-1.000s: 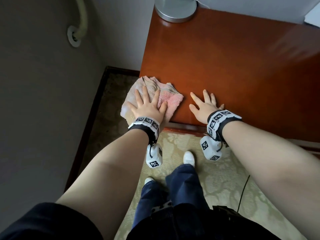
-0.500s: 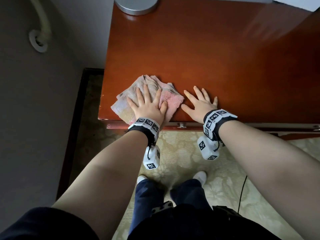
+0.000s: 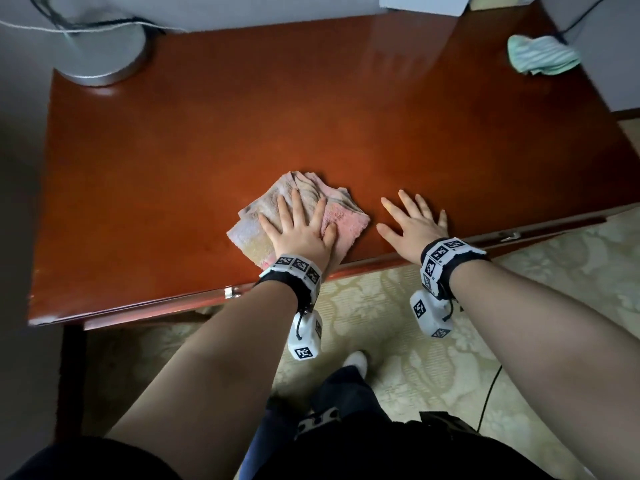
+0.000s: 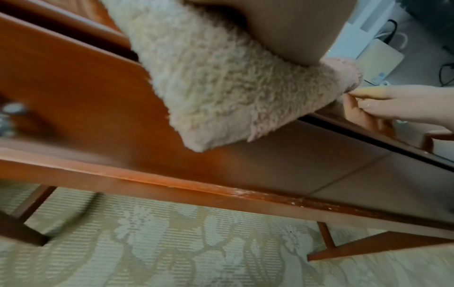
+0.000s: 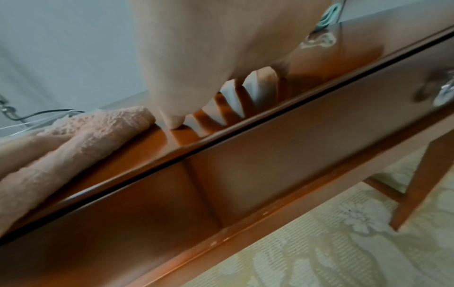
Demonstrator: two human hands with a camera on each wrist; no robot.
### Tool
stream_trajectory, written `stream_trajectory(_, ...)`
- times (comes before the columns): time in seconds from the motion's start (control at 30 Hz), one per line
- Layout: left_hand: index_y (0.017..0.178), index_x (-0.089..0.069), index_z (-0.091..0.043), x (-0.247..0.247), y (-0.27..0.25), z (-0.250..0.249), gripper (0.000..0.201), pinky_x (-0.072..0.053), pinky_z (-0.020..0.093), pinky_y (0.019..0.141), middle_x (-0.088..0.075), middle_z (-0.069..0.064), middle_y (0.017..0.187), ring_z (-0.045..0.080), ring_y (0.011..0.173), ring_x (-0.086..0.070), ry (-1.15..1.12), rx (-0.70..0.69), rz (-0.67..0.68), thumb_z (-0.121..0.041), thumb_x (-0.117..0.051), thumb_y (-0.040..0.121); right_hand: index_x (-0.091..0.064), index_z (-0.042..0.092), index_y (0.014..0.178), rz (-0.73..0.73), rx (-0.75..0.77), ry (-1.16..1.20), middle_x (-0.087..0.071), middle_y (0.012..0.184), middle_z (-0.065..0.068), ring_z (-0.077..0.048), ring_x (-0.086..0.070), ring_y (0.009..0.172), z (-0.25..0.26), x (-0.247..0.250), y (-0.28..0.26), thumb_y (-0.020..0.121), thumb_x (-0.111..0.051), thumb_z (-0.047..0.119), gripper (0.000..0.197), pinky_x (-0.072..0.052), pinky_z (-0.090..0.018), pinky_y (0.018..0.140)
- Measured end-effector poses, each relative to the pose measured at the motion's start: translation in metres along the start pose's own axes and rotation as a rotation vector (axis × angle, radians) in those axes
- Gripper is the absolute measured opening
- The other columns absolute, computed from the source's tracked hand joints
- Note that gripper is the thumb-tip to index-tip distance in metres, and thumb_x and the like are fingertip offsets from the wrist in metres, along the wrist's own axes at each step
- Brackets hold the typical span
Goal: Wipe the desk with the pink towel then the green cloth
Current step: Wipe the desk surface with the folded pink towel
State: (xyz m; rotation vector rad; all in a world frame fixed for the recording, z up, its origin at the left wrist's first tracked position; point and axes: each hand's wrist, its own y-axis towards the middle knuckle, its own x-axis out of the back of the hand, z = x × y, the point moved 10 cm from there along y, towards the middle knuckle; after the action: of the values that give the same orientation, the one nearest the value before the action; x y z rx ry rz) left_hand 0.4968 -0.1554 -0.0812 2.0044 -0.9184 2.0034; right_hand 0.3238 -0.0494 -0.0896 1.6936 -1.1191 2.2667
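1. Since the earlier frames, the pink towel [image 3: 298, 216] and both hands sit farther right along the desk [image 3: 311, 109], away from the left corner where the towel hung past the side edge; it now lies near the front edge, about mid-width.
2. Leftward, bare red-brown desktop runs to the left edge; behind the towel, open surface reaches back to the wall. In the left wrist view a towel corner [image 4: 221, 93] overhangs the front edge above the drawer front.
3. The towel is a crumpled, folded pad, faded pink with beige patches and fuzzy pile.
4. The left hand [image 3: 301, 233] lies flat on it, fingers straight and spread, pressing it to the wood.
5. The right hand [image 3: 412, 221] rests palm-down on bare desk just beside the towel's right edge, fingers splayed and holding nothing.
6. A round grey lamp base [image 3: 100, 53] with cords stands at the back-left corner; the green cloth [image 3: 540, 55] lies bunched at the back-right corner, well apart from the hands.
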Motion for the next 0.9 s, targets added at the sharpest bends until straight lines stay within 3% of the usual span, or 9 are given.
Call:
stream_trajectory(0.2, 0.149, 0.005, -0.041, 0.001, 0.032, -0.101, 0.057, 0.011, 0.064, 0.109, 0.016, 0.007, 0.159, 0.032, 0.145, 0.015, 0.028, -0.091, 0.043, -0.055, -0.01, 0.096, -0.004, 0.049, 0.147, 0.012, -0.082, 0.024, 0.012, 0.159, 0.013, -0.016, 0.011, 0.147, -0.111, 0.02, 0.013, 0.092, -0.023, 0.067, 0.061, 0.0, -0.058, 0.115)
stream_trajectory(0.57, 0.148, 0.009, -0.043, 0.005, 0.105, -0.279, 0.058, 0.003, 0.065, 0.111, 0.016, 0.004, 0.159, 0.03, 0.146, 0.012, 0.217, -0.53, 0.084, -0.059, -0.008, 0.095, -0.005, 0.045, 0.149, -0.017, -0.191, 0.092, 0.009, 0.16, 0.013, -0.017, 0.008, 0.147, -0.251, 0.065, 0.061, 0.084, -0.039, 0.072, 0.078, -0.001, -0.055, 0.117)
stream_trajectory(0.7, 0.149, 0.008, -0.042, 0.008, 0.135, -0.34, 0.058, 0.006, 0.064, 0.111, 0.014, 0.004, 0.16, 0.03, 0.146, 0.013, 0.285, -0.693, 0.1, -0.059, -0.01, 0.096, -0.006, 0.043, 0.15, -0.007, -0.203, 0.11, 0.007, 0.16, 0.012, -0.016, 0.007, 0.147, -0.3, 0.085, 0.08, 0.082, -0.046, 0.071, 0.083, 0.0, -0.052, 0.118)
stream_trajectory(0.9, 0.149, 0.003, -0.042, 0.009, 0.165, -0.418, 0.059, 0.006, 0.065, 0.111, 0.014, 0.004, 0.16, 0.03, 0.146, 0.013, 0.341, -0.815, 0.137, -0.061, -0.013, 0.095, -0.012, 0.035, 0.152, -0.048, -0.274, 0.178, -0.001, 0.161, 0.008, -0.017, -0.002, 0.148, -0.377, 0.109, 0.099, 0.087, -0.045, 0.065, 0.078, -0.004, -0.051, 0.116)
